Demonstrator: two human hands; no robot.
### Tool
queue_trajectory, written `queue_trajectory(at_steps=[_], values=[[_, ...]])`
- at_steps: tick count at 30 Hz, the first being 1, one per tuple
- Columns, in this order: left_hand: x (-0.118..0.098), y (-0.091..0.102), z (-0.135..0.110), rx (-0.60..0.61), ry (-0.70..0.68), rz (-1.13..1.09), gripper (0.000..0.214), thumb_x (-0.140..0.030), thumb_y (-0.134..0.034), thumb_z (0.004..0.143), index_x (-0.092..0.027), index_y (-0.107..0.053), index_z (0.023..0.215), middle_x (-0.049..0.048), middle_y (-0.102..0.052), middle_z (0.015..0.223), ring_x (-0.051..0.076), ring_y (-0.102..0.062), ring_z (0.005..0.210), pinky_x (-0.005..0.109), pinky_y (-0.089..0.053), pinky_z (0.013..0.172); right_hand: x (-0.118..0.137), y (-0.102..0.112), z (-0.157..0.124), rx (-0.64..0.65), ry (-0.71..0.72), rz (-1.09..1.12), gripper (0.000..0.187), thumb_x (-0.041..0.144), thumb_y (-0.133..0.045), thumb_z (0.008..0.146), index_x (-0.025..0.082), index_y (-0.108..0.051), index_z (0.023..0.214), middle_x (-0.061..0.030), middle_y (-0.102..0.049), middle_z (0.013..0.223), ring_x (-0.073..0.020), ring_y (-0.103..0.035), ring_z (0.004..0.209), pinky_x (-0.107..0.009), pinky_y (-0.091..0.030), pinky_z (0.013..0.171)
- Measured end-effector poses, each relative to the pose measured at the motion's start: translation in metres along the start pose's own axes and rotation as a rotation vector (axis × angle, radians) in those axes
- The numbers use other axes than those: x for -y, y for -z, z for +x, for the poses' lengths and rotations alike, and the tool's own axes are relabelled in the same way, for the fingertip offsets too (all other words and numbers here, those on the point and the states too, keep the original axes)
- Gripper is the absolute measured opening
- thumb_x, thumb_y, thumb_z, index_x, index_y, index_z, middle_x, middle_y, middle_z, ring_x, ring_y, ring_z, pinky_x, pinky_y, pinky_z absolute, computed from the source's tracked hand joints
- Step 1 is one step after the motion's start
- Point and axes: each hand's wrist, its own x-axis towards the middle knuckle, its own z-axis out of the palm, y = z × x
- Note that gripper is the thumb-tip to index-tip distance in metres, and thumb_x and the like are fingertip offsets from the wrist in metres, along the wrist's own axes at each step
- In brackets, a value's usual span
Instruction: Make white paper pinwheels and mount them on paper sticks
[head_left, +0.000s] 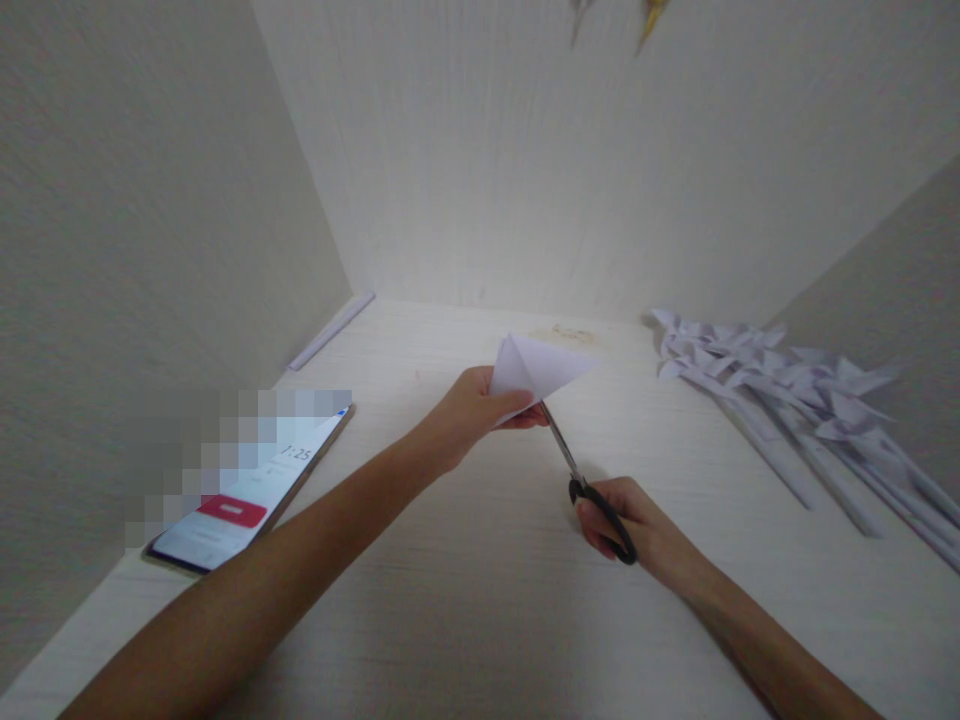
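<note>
A folded piece of white paper is pinched in my left hand, its thumb lying across the lower edge. The paper has a crease and one pointed corner facing right. My right hand grips a pair of scissors by its black handles. Its metal blades point up and left and reach the paper's lower edge beside my left fingers. The blade tips are hidden behind the paper and fingers, so I cannot tell whether they are cutting.
Several white paper pinwheels on paper sticks lie in a pile at the right. A rolled paper stick rests by the left wall. A phone with a lit screen is at the left, near my forearm. Walls rise at the back and sides.
</note>
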Motion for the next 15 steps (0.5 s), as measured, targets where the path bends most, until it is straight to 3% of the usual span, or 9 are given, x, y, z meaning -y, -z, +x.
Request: queue_trajectory(at_steps=[15], values=[[0.0004,-0.0074,-0.0030,-0.077,-0.024,-0.005,0.009,-0.014,-0.054,0.066,-0.008,-0.057,0.071,0.0029,-0.062,0.064,0.010,-0.059,0.061,0.027,-0.048,0.071,0.0011,-0.0025,0.0005,-0.040,-0.030,0.017,0.048,0.057,-0.044,0.070,0.016,-0.038,0.045,0.0044,-0.035,0.038,-0.0044,-0.027,0.035,-0.020,-0.020,0.035]])
